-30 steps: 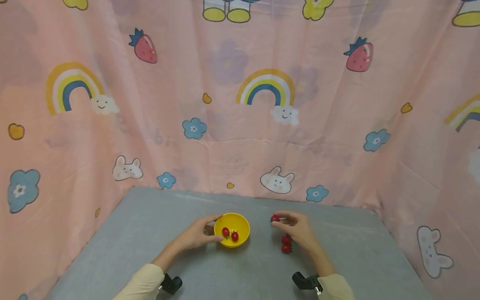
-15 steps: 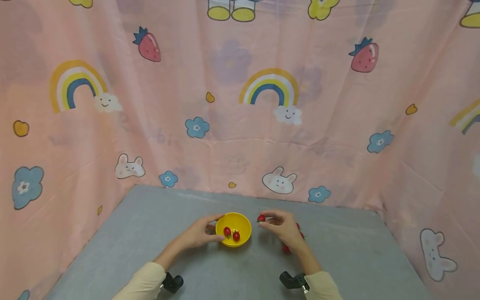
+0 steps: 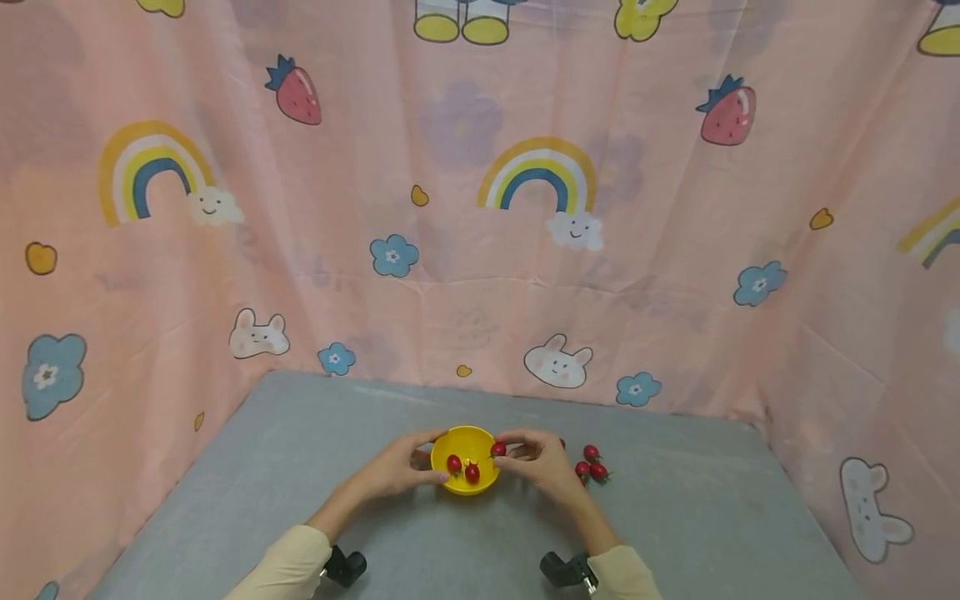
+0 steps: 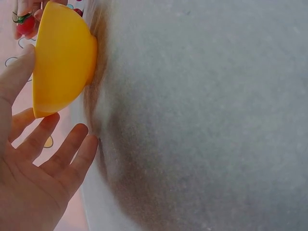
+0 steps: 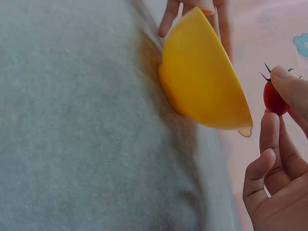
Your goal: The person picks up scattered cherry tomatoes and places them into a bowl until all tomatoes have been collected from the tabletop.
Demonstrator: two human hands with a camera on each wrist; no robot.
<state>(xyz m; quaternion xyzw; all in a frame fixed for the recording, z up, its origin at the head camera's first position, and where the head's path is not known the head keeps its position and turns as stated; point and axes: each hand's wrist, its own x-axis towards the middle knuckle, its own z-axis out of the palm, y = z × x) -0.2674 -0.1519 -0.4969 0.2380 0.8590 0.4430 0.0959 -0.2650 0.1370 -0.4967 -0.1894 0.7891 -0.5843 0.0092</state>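
A yellow bowl [image 3: 467, 490] stands on the table, with two red cherry tomatoes [image 3: 462, 469] lying inside it. My left hand [image 3: 397, 465] holds the bowl by its left side, thumb at the near rim and fingers at the far side. Between thumb and fingertips, my right hand [image 3: 546, 468] pinches another cherry tomato [image 5: 275, 98] by its sides, green stem leaves showing. That tomato is at the bowl's right rim, raised above it in the right wrist view. In the left wrist view the bowl [image 4: 65, 57] is seen from outside, its inside hidden.
Several more cherry tomatoes [image 3: 598, 472] lie on the grey table [image 3: 690, 500] just right of my right hand, which partly hides them. A pink printed curtain [image 3: 450, 317] hangs behind the table and along both sides.
My right hand has moved left, carrying the pinched cherry tomato from above the loose tomatoes to the bowl's right rim. More loose tomatoes now show behind it. The left hand stays at the bowl.
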